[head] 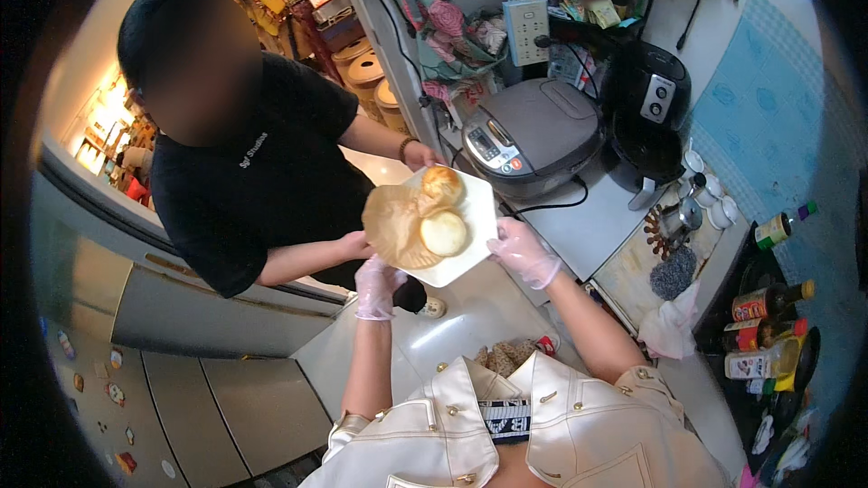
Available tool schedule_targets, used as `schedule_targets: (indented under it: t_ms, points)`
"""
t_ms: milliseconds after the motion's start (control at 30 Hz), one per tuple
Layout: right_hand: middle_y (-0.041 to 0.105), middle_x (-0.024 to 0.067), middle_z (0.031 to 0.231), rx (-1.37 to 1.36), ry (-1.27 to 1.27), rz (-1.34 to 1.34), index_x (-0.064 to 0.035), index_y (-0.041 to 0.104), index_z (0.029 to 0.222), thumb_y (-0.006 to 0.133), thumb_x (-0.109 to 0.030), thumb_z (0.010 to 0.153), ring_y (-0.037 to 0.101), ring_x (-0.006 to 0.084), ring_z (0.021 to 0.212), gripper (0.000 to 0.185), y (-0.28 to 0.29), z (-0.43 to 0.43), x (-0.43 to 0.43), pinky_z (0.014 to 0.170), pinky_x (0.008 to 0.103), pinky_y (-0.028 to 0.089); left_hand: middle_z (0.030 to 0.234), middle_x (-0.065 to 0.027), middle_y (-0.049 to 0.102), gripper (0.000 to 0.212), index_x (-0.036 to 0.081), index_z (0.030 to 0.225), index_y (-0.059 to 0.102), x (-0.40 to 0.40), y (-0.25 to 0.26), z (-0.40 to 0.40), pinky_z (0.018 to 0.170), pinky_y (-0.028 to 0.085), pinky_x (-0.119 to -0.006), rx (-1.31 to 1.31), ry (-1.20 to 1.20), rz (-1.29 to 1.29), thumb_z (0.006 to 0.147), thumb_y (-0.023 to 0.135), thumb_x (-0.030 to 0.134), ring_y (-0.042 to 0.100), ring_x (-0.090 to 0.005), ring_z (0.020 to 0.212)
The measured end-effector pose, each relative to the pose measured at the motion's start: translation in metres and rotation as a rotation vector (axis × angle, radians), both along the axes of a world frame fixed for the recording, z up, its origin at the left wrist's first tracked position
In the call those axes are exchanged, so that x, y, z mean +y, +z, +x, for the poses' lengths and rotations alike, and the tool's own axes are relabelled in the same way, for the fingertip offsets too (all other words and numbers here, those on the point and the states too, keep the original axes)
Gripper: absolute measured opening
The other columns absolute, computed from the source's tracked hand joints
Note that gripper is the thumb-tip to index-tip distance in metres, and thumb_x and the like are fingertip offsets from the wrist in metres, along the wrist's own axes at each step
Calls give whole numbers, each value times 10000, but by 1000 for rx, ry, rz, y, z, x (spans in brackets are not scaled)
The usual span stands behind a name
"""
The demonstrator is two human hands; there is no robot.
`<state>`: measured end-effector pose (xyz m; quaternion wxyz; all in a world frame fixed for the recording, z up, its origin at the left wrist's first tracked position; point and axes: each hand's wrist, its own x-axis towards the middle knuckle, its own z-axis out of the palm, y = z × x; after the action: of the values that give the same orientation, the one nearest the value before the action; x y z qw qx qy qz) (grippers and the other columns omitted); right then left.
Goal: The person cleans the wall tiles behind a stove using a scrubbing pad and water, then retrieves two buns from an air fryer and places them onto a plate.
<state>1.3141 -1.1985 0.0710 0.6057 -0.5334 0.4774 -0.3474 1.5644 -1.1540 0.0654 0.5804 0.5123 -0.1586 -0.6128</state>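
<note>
A white angular plate (480,210) is held up in front of me, above the floor. On it lie a golden baked bun (443,183), a pale round bun (444,233) and a sheet of brown baking paper (390,227) that overhangs the left side. My left hand (380,288), in a clear plastic glove, grips the plate's near left edge, its fingertips partly hidden. Gloved likewise, my right hand (525,252) pinches the right edge. Facing me, another person in a black T-shirt (285,169) has both hands at the plate's far and left edges.
A grey rice cooker (536,135) and a black air fryer (647,108) with its drawer out stand on the counter (576,230). Beyond are a moka pot (680,217), small white cups and several sauce bottles (763,305). A grey cabinet with magnets (196,407) lies left, beside a doorway.
</note>
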Motion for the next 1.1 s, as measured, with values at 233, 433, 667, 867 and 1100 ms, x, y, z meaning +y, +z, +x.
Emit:
schedule_targets:
  t_ms: [233,433,667,867,1100]
  points:
    - [570,95,694,146,-55,-320,13,525,785,545,-93,764,564,153,628,110,5,52,-31,559,298,467,1237,-155,467,453,-13,1225,418,-2,2,15,921,406,-360,-8,253,-163,876,463,271,474,-254,1119]
    - [627,89,777,96,-276,-397,-8,595,877,573,-184,810,578,145,708,190,31,-11,-15,622,285,457,904,-91,618,352,-10,983,555,29,-72,-17,644,440,-247,277,-127,2,857,422,290,554,-146,719]
    - [573,167,903,732,-1191,-294,-1,518,965,682,-198,708,553,303,820,363,-70,-207,-36,727,365,445,773,-63,601,305,13,879,562,-71,47,-205,614,408,-246,10,-507,-114,866,470,304,542,-137,671]
    - [610,202,862,486,-1238,-74,8,532,898,693,-253,678,590,349,814,377,-80,-238,-83,716,426,460,860,-71,633,317,10,974,572,-139,110,-295,686,438,-224,-183,-551,-213,868,465,289,567,-123,718]
    - [610,199,728,755,-1181,-190,-27,548,800,647,-261,696,601,369,686,275,-60,-253,-110,609,453,474,858,-68,638,303,11,969,584,-199,117,-304,669,434,-221,-234,-624,-248,868,462,269,580,-124,726]
